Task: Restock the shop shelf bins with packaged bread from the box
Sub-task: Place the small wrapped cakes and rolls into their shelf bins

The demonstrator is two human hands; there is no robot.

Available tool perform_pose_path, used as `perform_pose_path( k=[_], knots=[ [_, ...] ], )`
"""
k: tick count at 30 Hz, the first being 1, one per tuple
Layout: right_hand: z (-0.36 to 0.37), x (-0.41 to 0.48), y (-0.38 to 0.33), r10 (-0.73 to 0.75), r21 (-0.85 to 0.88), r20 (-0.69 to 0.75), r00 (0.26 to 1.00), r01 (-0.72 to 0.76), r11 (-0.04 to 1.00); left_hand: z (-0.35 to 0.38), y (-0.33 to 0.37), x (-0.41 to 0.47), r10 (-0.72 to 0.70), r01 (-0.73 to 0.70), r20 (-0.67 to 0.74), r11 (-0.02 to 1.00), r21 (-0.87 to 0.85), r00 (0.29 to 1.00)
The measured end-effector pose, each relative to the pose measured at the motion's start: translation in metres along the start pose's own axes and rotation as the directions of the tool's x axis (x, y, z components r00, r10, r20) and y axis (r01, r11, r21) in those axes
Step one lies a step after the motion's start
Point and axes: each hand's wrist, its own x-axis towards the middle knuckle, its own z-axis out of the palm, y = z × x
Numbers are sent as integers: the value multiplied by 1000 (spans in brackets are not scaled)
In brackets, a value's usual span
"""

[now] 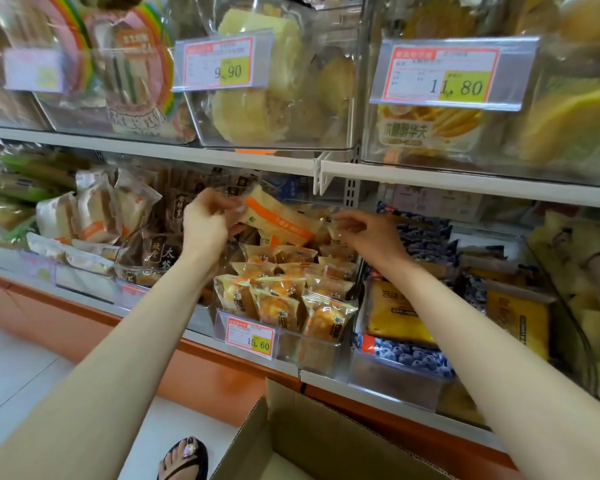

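**Head view: a bread packet held over the middle bin, between both hands**

The left hand (207,220) pinches the left end of a bread packet (281,220) with an orange stripe, thumb and fingers closed on the clear wrapper. The right hand (368,233) has its fingers bent at the packet's right end. Blur makes it impossible to tell whether they actually grip the wrapper.

The packet lies between the hands. Its long axis runs from upper left down to lower right, tilted, above the back of a clear bin (312,351). The left hand is the one plainly carrying it, so setting it down probably depends on that hand lowering its end toward the back row.

The bin has a price tag (252,337) on its front and holds rows of small bun packets (281,299) standing upright, with the front rows full. To its right, another bin holds blueberry-printed packs (406,355) and yellow ones. To its left are dark-wrapped packets (160,251). All of these stand on the lower shelf (326,377).

The open cardboard box (291,427) sits below, near the person. Only part of its inside is in view.
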Motion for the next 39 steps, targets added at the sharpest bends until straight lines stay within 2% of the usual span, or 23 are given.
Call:
perform_pose_path(
  k=[5,9,14,17,22,25,27,30,32,34,36,39],
  knots=[
    [3,-4,-12,50,173,94,994,-66,983,-18,-3,-15,-237,214,-70,947,-241,969],
    [3,-5,-14,66,205,131,989,-92,974,-25,-2,-19,-319,277,-41,874,-399,947],
    [6,-7,-15,53,269,176,983,-100,958,-24,-1,-22,-379,339,5,820,-461,925],
    [8,-8,-14,49,378,165,985,-109,920,-20,-5,-28,-421,381,24,793,-475,907],
    [9,-8,-9,78,386,81,994,-104,917,-17,-9,-32,-362,346,-6,897,-273,932],
    [9,-9,-9,52,339,58,997,-69,938,-19,-11,-32,-227,219,-26,959,-178,974],
    [10,-10,-10,24,318,37,999,-34,948,-20,-12,-33,-99,98,-14,995,-28,995],
    [10,-9,-11,55,331,48,997,-68,941,-19,-11,-33,-8,4,39,996,92,999],
    [7,-9,-11,100,423,81,992,-125,898,-20,-10,-31,3,-14,92,993,115,996],
    [2,-8,-10,100,512,113,989,-144,847,-24,-11,-28,31,-65,153,974,218,988],
    [-1,-6,-9,70,506,129,989,-127,853,-26,-12,-26,67,-127,180,930,344,981],
    [0,-4,-10,68,463,115,991,-114,879,-24,-12,-27,129,-177,142,892,416,981]
  ],
)
